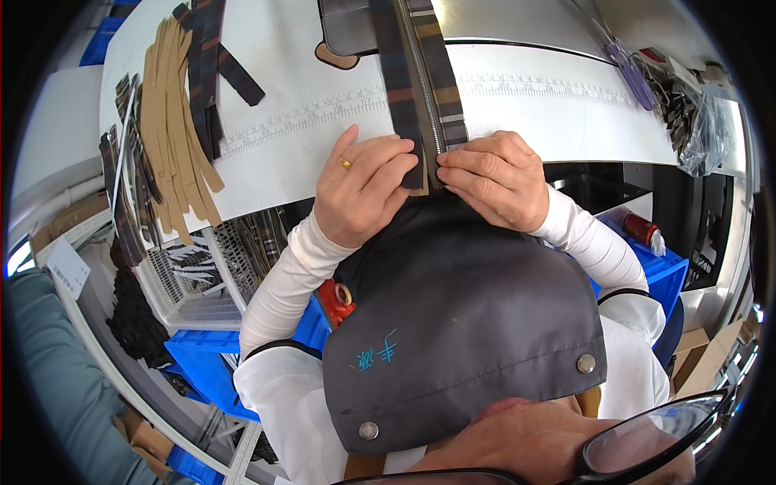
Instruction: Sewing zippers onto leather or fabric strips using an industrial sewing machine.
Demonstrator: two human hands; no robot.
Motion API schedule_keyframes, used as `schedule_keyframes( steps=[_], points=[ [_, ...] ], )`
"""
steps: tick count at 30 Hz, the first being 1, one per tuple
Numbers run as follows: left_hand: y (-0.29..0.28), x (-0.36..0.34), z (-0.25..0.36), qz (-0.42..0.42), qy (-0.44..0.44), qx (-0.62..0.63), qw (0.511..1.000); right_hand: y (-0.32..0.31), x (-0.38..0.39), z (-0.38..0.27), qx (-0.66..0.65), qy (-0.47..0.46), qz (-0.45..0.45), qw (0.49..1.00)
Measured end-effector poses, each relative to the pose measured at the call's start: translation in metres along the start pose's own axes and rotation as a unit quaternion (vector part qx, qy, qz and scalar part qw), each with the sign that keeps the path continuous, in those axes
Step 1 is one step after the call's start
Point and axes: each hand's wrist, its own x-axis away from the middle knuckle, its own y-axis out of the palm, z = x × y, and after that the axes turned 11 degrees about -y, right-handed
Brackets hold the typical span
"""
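Observation:
A metal-toothed zipper (423,77) runs toward me across the white worktable, between a dark striped fabric strip (398,89) on its left and a plaid strip (437,61) on its right. My left hand (360,182) has its fingers closed on the near end of the dark strip. Close beside it, my right hand (495,178) pinches the near end of the zipper at the table's front edge. At the far end, the strips and zipper pass beside a grey metal plate (349,28). Whether the layers are joined, I cannot tell.
Tan strips (168,121) and dark plaid strips (206,81) lie on the left of the table, some hanging over its edge. Purple-handled snips (632,77) lie at the right, near a plastic bag (707,133). Below are a white basket (198,275) and blue bins (206,364).

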Motion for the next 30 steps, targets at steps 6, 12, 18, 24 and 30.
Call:
schedule_keyframes(
  steps=[6, 12, 18, 24, 30],
  points=[
    [-0.001, -0.001, 0.001, 0.003, -0.014, 0.028, 1.000, 0.001, -0.004, -0.003, 0.036, -0.002, 0.002, 0.999],
    [-0.001, -0.002, 0.001, 0.006, -0.009, 0.027, 1.000, 0.003, -0.010, -0.006, 0.045, -0.024, -0.007, 0.999],
    [-0.002, -0.002, 0.001, -0.002, -0.005, 0.020, 1.000, 0.006, -0.008, -0.007, 0.039, -0.032, -0.029, 0.998],
    [-0.010, 0.002, -0.006, -0.027, 0.021, -0.040, 0.999, -0.016, -0.022, 0.016, -0.018, 0.055, -0.099, 0.993],
    [-0.015, 0.001, -0.003, -0.067, 0.019, -0.032, 0.997, -0.010, -0.027, 0.041, 0.080, 0.023, -0.157, 0.984]
  ],
)
